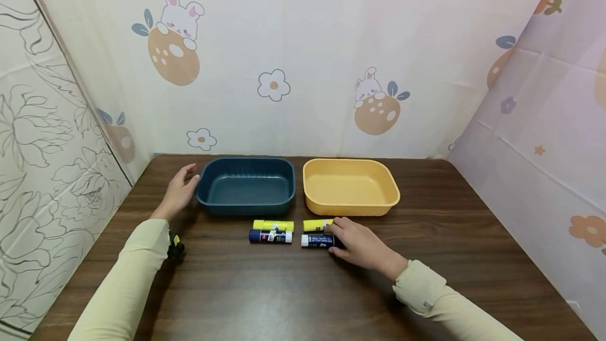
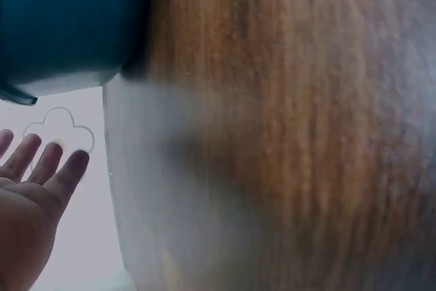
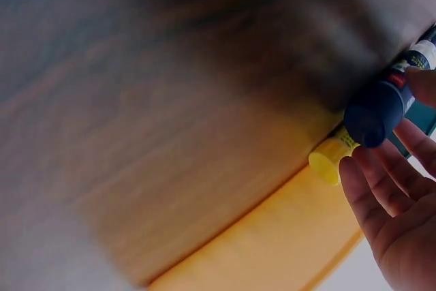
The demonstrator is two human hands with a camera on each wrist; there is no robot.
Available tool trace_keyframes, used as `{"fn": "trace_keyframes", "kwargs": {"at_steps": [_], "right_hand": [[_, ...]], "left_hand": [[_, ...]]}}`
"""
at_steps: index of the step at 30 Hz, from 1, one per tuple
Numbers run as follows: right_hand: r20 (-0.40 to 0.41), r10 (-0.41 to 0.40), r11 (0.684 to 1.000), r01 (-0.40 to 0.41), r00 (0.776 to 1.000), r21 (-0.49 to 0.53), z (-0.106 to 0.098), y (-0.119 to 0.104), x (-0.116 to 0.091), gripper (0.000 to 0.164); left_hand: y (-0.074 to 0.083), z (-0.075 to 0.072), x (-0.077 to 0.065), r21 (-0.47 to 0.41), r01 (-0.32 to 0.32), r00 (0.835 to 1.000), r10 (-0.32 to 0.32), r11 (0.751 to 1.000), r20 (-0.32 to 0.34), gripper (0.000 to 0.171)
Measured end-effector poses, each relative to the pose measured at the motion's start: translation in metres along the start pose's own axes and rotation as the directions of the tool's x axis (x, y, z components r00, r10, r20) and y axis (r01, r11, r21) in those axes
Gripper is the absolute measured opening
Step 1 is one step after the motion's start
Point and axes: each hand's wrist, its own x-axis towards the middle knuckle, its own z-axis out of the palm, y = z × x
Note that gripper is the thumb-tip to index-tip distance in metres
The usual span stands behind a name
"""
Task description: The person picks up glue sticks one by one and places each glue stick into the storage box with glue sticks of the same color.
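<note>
Beside the left wall of a dark blue tray (image 1: 246,208) is my left hand (image 1: 181,188), its fingers loosely extended and holding nothing. In the left wrist view those fingers (image 2: 67,176) stand spread near the blue wall. My right hand (image 1: 360,242) reaches over the right-hand pair of sticks: a yellow stick (image 1: 316,224) and a dark blue glue stick with a white cap (image 1: 316,241). Its thumb is at the blue glue stick (image 3: 375,112) in the right wrist view, with nearly straight fingertips close to the yellow stick (image 3: 328,160). The hand partly hides both sticks.
A yellow tray (image 1: 352,209) stands to the right of the blue one. Another yellow stick (image 1: 272,226) and another blue glue stick (image 1: 260,236) lie in front of the blue tray. Behind the brown wooden table (image 1: 265,299) hangs a printed curtain (image 1: 303,41).
</note>
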Motion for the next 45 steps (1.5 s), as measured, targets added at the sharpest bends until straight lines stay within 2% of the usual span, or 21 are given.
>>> {"fn": "trace_keyframes", "kwargs": {"at_steps": [12,20,27,38,45], "right_hand": [[-0.008,0.014,1.0,-0.014,1.0,0.006,0.0049,-0.003,0.0003,0.03],[-0.009,-0.007,1.0,0.007,1.0,-0.007,0.0059,-0.0015,0.0027,0.032],[-0.03,-0.033,0.999,0.032,0.999,-0.033,0.0076,-0.0007,0.0047,0.029],[0.011,-0.014,0.999,0.015,1.0,-0.037,0.0063,-0.002,0.0055,0.027],[-0.021,-0.012,0.999,0.011,1.0,-0.032,0.0002,-0.0015,0.0052,0.027]], "left_hand": [[-0.0087,0.0084,-0.0017,-0.061,0.003,1.0,-0.003,0.998,0.008,0.049],[-0.0089,0.0081,-0.0027,-0.042,-0.018,1.0,0.018,0.999,0.004,0.047],[-0.0074,0.0073,-0.0026,-0.019,-0.008,1.0,0.008,1.0,0.001,0.047],[-0.0077,0.0076,-0.0026,-0.026,-0.002,1.0,0.003,1.0,0.018,0.046],[-0.0103,0.0088,-0.0017,-0.025,0.003,1.0,-0.002,1.0,0.027,0.047]]}}
